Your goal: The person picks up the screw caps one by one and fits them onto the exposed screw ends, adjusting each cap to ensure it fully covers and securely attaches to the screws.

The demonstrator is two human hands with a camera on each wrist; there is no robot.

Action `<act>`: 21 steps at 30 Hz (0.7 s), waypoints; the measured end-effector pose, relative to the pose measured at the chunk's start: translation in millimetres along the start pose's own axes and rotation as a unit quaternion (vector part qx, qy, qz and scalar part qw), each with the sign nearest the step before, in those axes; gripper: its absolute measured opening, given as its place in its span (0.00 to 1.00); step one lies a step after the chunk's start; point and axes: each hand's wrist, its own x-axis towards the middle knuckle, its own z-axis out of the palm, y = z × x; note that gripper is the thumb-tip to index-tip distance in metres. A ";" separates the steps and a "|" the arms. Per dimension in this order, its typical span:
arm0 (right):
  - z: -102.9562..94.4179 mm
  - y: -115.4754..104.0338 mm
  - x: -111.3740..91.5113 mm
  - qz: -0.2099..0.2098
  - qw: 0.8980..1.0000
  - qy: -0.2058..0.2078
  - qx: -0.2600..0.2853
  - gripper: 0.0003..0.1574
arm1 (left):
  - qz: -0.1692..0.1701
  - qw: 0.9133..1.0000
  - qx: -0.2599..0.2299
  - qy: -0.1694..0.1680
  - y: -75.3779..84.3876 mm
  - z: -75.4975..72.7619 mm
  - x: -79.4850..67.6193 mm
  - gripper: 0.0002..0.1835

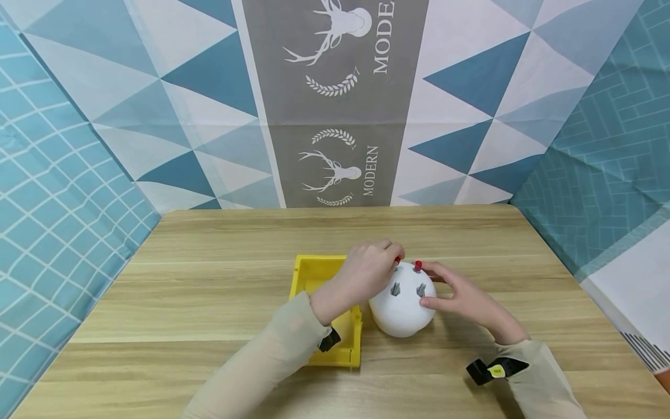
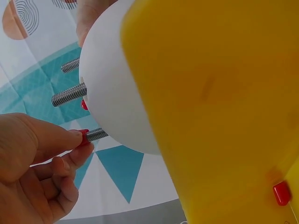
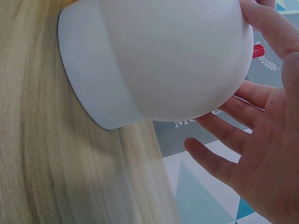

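A white dome-shaped piece stands on the wooden table with several threaded metal studs sticking out of its top. My left hand reaches over from the left; its thumb and index finger pinch a small red cap at the end of one stud, as the left wrist view shows. Another red cap sits on a neighbouring stud at the back. With thumb and fingers spread around the dome's right side, my right hand holds it; two nearer studs are bare.
A yellow tray lies just left of the dome, partly hidden beneath my left forearm. One loose red cap shows in it in the left wrist view. Behind the wooden table hangs a patterned cloth.
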 end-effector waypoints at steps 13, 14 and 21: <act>0.4 -2.1 0.6 0.004 1.000 0.001 0.002 0.39 | 0.017 1.000 0.011 0.013 0.1 3.8 -3.8 0.03; 0.4 -1.9 0.6 0.005 1.000 0.000 0.002 0.39 | 0.017 1.000 0.012 0.012 0.1 4.7 -4.4 0.03; 0.5 -1.2 0.8 0.003 1.000 -0.001 -0.001 0.39 | 0.012 1.000 0.009 0.013 0.0 8.6 -6.0 0.04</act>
